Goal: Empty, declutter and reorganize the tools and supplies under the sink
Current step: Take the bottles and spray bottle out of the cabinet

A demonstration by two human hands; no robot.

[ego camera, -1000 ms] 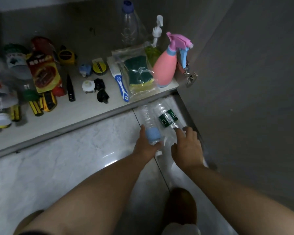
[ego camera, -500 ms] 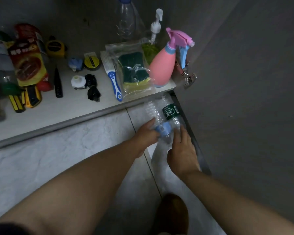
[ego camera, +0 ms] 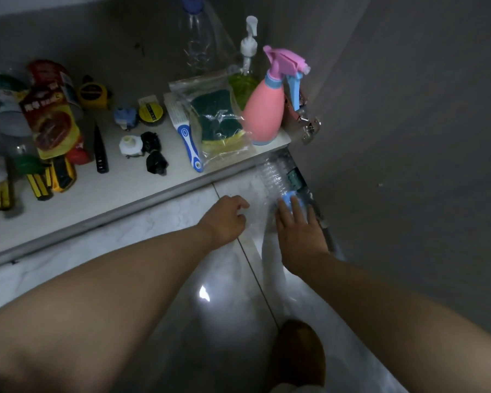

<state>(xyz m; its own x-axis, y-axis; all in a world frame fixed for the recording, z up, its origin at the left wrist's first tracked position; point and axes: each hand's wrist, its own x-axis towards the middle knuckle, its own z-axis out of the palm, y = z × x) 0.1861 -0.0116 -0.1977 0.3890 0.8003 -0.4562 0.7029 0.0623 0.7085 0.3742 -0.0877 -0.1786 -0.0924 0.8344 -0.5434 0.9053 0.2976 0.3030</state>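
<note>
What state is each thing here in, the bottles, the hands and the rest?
Left hand, fingers loosely curled, holding nothing.
Right hand, fingers straight, resting on the blue cap.
Blue-capped bottle, lying on its side on the floor, capped.
Pink spray bottle, upright at the corner of the shelf.
Pump bottle, upright behind it.
Sponge pack, lying flat in its clear bag.
Cabinet door, open.

The white shelf carries a pink spray bottle, bagged sponges, a blue-handled brush and a yellow tape measure. Two clear bottles lie on the tiled floor beside its right end.
</note>
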